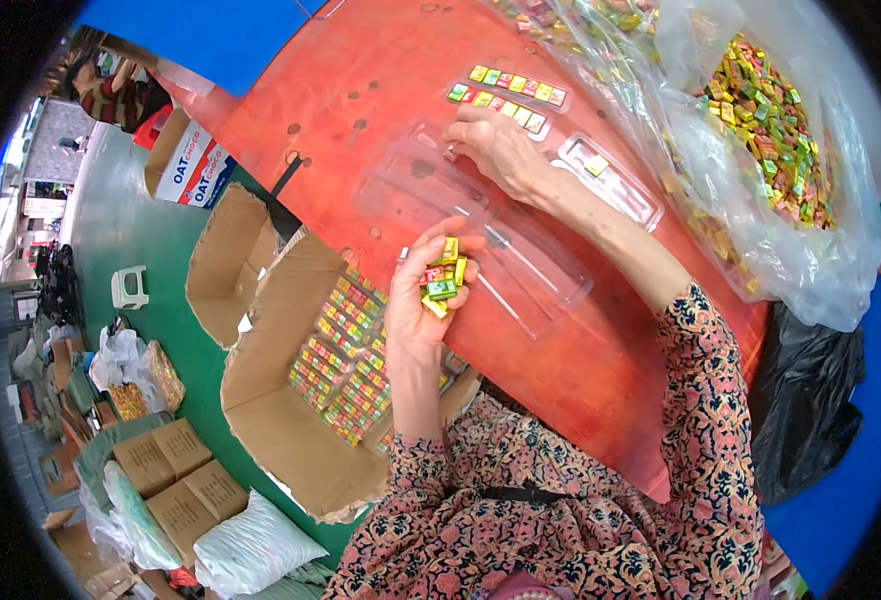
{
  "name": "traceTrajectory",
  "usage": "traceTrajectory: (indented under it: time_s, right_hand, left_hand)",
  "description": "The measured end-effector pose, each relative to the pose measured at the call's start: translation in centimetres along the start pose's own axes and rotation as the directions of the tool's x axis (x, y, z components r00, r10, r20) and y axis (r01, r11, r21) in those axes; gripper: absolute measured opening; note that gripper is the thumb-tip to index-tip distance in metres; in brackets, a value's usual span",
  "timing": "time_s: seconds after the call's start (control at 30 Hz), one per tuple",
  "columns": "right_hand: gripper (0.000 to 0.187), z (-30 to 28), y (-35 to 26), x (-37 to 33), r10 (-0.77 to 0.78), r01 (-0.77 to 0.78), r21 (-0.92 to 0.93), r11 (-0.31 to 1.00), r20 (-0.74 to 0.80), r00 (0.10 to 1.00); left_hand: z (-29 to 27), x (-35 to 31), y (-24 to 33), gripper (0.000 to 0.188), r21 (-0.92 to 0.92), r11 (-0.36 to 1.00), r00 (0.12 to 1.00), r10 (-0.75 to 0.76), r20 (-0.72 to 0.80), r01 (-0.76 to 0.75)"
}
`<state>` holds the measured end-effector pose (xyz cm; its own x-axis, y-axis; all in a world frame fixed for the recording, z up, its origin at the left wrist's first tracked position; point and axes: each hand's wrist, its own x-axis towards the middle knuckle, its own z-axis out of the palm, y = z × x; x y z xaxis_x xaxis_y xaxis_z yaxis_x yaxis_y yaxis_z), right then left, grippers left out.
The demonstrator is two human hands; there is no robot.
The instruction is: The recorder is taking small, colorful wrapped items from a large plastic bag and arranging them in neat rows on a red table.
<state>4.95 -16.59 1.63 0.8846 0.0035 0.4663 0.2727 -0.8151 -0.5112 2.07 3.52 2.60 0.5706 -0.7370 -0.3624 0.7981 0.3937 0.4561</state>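
My left hand (pixel 413 305) is turned palm up, its fingers curled around several small wrapped candies (pixel 443 288) in yellow, green and red. My right hand (pixel 506 155) reaches over the red table, its fingertips pinched together at the near end of a clear tray; whatever they hold is hidden. Beyond it lie two narrow clear trays with candies in rows, the farther tray (pixel 564 101) and the nearer tray (pixel 545 134), partly covered by my right hand. To the right, a clear tray (pixel 641 205) has a single candy in it. Clear plastic trays (pixel 551 262) lie between my hands.
A big clear bag (pixel 831 270) of loose candies sits at the right of the red table (pixel 581 370). Scissors (pixel 286 172) lie near the left edge. Below that edge stands an open cardboard box (pixel 271 430) with packed candy trays (pixel 346 370). A white stool (pixel 130 287) is on the green floor.
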Motion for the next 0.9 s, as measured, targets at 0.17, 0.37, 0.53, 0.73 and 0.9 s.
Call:
traceTrajectory:
  time_s: [0.17, 0.37, 0.53, 0.73, 0.9]
  right_hand:
    - [0.018, -2.4, -4.9, -0.8, 0.033, -0.098, 0.425, 0.9, 0.158, 0.987]
    - [0.021, -3.0, -7.3, -0.9, -0.061, -0.116, 0.454, 0.883, 0.357, 0.932]
    - [0.015, -2.5, -5.4, -0.5, 0.169, -0.283, 0.632, 0.721, 0.236, 0.957]
    - [0.011, -3.7, -1.1, -0.2, 0.529, -0.506, 0.294, 0.811, 0.001, 0.849]
    - [0.016, -1.9, -1.1, -1.2, 0.481, -0.473, 0.114, 0.873, -0.048, 0.876]
  left_hand:
    - [1.3, 0.0, 0.0, 0.029, 0.179, 0.984, 1.0, 0.003, -0.017, 0.0]
    - [2.3, 0.4, -0.3, 0.016, 0.329, 0.943, 0.994, 0.076, -0.074, -0.048]
    - [1.8, 0.9, 0.1, 0.02, 0.238, 0.971, 0.999, -0.022, 0.035, 0.013]
    - [-0.6, 1.0, 1.4, 0.031, -0.199, 0.973, 0.99, -0.1, 0.095, 0.117]
    - [-1.1, 1.4, 2.4, 0.032, -0.283, 0.954, 0.995, -0.087, 0.053, 0.099]
